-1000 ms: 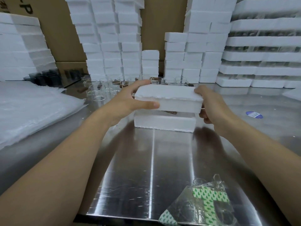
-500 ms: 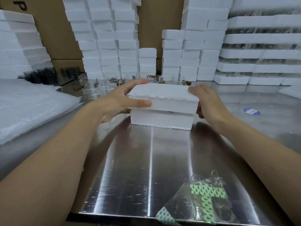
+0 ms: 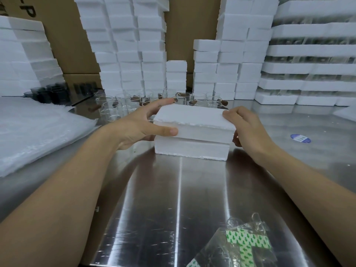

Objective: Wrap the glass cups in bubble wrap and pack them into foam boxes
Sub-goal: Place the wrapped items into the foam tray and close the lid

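Observation:
A white foam lid (image 3: 190, 120) sits on a white foam box base (image 3: 190, 149) in the middle of the steel table (image 3: 173, 199). My left hand (image 3: 138, 124) grips the lid's left end, thumb on the front face and fingers over the top. My right hand (image 3: 248, 128) grips its right end, fingers curled over the top corner. The box's inside is hidden. Several clear glass cups (image 3: 123, 105) stand just behind the box. A stack of bubble wrap sheets (image 3: 36, 130) lies at the left.
Tall stacks of white foam boxes (image 3: 131, 45) line the back, with wide foam trays (image 3: 308, 51) at the right and cardboard cartons behind. Dark cups (image 3: 50, 93) stand back left. A plastic bag with green-patterned pieces (image 3: 240, 245) lies near the front edge. A blue sticker (image 3: 300, 138) lies right.
The lid has come down from a raised, gapped position onto the base, with both hands still on its ends. The view has shifted slightly.

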Action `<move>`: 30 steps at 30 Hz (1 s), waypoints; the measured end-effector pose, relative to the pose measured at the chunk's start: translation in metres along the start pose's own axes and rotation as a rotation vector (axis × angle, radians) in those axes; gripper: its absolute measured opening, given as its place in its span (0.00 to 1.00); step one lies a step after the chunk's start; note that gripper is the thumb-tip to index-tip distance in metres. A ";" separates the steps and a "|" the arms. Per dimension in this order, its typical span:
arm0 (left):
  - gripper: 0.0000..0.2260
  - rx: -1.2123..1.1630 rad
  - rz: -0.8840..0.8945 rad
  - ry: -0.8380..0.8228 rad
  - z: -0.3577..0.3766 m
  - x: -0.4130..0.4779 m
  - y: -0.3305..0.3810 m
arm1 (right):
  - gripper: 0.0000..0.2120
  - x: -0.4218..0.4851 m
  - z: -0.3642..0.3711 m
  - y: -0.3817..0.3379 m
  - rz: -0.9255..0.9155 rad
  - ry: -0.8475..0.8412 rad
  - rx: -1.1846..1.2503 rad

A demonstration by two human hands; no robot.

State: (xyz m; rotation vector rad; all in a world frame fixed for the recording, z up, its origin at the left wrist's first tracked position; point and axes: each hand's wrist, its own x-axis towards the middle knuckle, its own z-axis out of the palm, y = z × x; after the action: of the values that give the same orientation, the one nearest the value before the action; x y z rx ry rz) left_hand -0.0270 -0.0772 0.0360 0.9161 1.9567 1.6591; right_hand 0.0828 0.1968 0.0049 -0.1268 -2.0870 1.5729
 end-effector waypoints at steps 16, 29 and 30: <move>0.42 0.062 0.013 0.077 0.000 -0.004 0.004 | 0.17 -0.002 0.004 -0.002 0.026 -0.007 0.005; 0.41 0.101 0.008 0.014 -0.004 -0.005 -0.003 | 0.18 -0.002 0.006 0.002 0.036 -0.095 0.076; 0.41 0.109 0.013 0.010 -0.004 -0.005 -0.004 | 0.13 -0.002 0.005 0.003 0.034 -0.106 0.078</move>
State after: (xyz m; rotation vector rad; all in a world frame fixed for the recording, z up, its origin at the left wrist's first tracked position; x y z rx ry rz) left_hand -0.0268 -0.0840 0.0322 0.9642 2.0691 1.5800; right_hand 0.0813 0.1923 0.0008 -0.0525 -2.1096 1.7130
